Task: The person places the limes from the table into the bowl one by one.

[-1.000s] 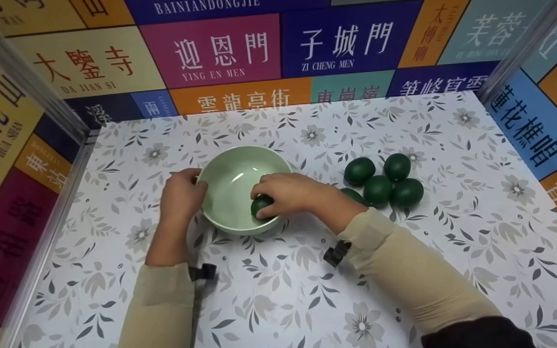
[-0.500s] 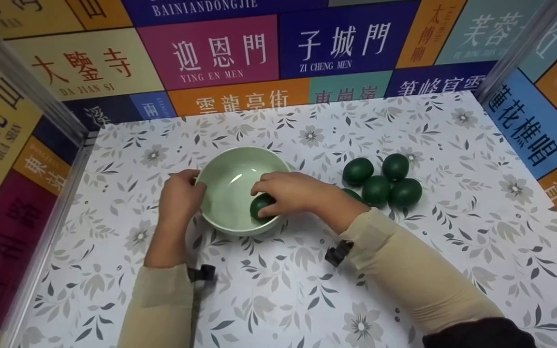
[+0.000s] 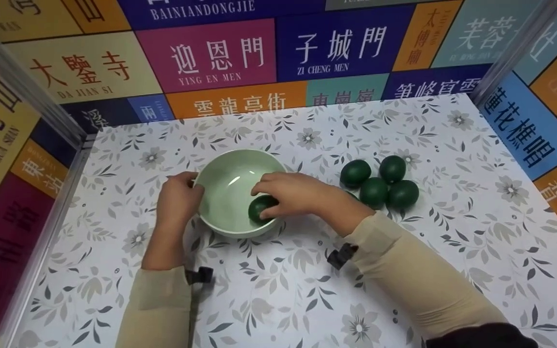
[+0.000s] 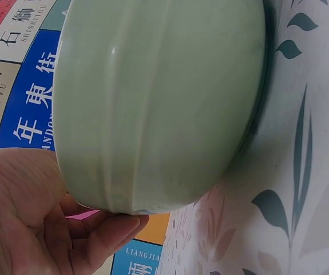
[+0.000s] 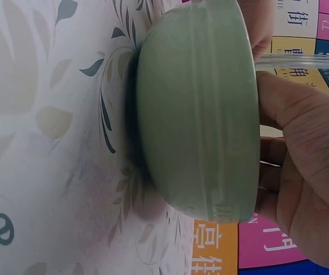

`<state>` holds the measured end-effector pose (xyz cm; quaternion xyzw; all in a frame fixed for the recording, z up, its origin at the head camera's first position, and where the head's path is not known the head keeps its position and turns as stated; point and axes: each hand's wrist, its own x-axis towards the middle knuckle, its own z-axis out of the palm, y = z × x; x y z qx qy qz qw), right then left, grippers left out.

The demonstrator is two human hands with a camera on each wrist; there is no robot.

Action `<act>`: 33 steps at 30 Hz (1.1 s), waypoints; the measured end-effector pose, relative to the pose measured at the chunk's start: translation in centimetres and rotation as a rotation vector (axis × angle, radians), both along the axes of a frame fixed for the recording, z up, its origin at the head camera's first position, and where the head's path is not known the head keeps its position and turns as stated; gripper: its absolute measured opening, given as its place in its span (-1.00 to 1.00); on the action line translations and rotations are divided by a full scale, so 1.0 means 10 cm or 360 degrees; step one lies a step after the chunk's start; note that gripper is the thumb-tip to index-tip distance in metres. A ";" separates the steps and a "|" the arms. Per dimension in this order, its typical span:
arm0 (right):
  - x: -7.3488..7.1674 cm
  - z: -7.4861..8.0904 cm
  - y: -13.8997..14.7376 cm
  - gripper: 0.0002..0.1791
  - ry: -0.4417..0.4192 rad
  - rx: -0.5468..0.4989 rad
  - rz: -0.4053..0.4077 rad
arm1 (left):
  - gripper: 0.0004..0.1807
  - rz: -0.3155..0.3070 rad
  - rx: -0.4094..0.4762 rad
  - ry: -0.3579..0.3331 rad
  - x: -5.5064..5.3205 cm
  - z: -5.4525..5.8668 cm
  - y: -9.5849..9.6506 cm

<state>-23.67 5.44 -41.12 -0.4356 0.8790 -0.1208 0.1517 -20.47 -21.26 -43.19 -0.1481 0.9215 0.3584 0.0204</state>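
Green ovoid [image 3: 257, 209] | half-hidden, seemingly smooth | bowl [image 3: 223, 195] | glossy, round, ribbed

Bowl [image 3: 220, 203]: pale green, glossy, round, upright; your left hand [image 3: 178, 197] grips rim at nine o'clock. Ovoid [image 3: 258, 210]: dark green, held by your right hand [image 3: 292, 192], inside bowl toward four o'clock.

On the table [image 3: 259, 299], the bowl [image 3: 223, 205] stands left of 5 fruits [image 3: 374, 192]. 1 more fruit [image 3: 258, 210] is in its near right part, at the right hand [image 3: 288, 191]; the left hand [image 3: 178, 199] is at its left rim.
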 end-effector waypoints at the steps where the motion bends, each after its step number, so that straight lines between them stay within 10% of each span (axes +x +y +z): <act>1: 0.01 0.00 0.01 -0.42 0.0004 -0.0007 0.0004 | -0.50 -0.0002 0.0001 -0.0005 0.00 0.00 0.00; 33: 0.20 -0.02 0.73 -0.42 0.0172 -0.0495 -0.0172 | -0.50 0.0007 0.0005 -0.0016 -0.01 -0.01 0.00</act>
